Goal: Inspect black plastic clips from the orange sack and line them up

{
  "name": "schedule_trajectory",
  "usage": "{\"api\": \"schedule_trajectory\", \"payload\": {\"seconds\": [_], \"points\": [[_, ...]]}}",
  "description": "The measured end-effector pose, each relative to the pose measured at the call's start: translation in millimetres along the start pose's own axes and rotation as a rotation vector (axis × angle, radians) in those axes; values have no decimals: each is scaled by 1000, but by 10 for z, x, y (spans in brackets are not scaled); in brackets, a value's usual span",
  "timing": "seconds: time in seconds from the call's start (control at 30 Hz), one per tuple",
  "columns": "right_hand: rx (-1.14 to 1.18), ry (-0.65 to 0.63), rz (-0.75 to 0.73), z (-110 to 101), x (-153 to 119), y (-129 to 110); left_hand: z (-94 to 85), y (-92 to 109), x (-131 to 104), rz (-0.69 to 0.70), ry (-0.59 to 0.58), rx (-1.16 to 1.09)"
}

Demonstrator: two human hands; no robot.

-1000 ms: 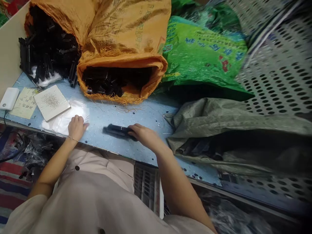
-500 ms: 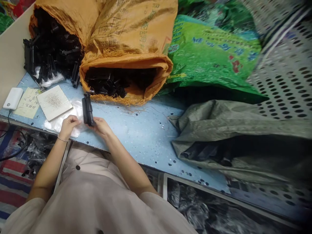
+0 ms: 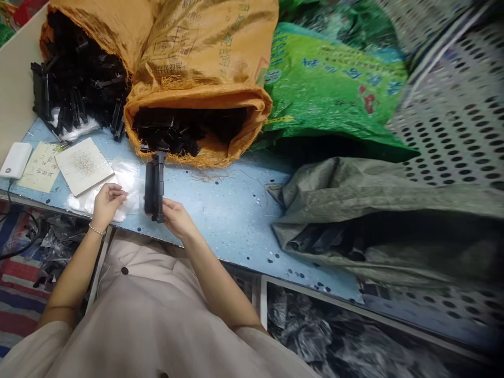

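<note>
My right hand (image 3: 178, 216) grips the lower end of a long black plastic part (image 3: 158, 186), which has two parallel bars and points away from me above the blue table. My left hand (image 3: 107, 203) is closed in a pinch over clear plastic bags (image 3: 128, 178); anything between its fingertips is too small to make out. Just beyond the left hand lies a square whitish tile (image 3: 79, 176) with many tiny brownish bits (image 3: 85, 161) on it.
Two orange woven sacks (image 3: 197, 97) hold similar black parts (image 3: 79, 79). A green sack (image 3: 331, 89) and a grey-green sack (image 3: 338, 194) lie to the right, near a perforated white crate (image 3: 464, 131). A white device (image 3: 16, 160) and a handwritten note (image 3: 39, 170) lie at left.
The black part in my right hand has moved slightly right and towards me, turning to show its two bars apart. My left hand stays over the bags. The view has shifted slightly.
</note>
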State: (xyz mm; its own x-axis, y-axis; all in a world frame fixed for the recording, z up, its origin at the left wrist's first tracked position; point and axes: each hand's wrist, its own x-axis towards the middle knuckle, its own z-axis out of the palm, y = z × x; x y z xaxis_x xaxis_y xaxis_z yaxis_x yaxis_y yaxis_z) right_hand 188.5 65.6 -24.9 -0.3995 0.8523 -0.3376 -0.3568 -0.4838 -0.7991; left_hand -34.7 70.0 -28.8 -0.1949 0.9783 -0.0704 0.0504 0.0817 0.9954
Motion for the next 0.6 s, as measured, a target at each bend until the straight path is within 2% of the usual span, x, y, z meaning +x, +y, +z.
{"api": "schedule_trajectory", "payload": {"seconds": [0.07,0.17,0.3,0.37,0.43,0.53,0.6], "points": [[18,-45,10,104,95,31,48,-15,-6,-20,1,-62],[58,-103,55,218,275,104,74,6,-56,47,28,-15],[117,-45,90,200,367,200,-30,47,-129,259,44,333],[139,-14,101,130,308,228,-87,39,-142,315,-19,559],[151,5,100,52,187,238,-100,9,-132,319,-77,688],[175,36,98,-53,-63,233,-48,-40,-90,306,-76,667],[211,-16,181,-114,-224,241,-21,-57,-56,306,-63,606]]}}
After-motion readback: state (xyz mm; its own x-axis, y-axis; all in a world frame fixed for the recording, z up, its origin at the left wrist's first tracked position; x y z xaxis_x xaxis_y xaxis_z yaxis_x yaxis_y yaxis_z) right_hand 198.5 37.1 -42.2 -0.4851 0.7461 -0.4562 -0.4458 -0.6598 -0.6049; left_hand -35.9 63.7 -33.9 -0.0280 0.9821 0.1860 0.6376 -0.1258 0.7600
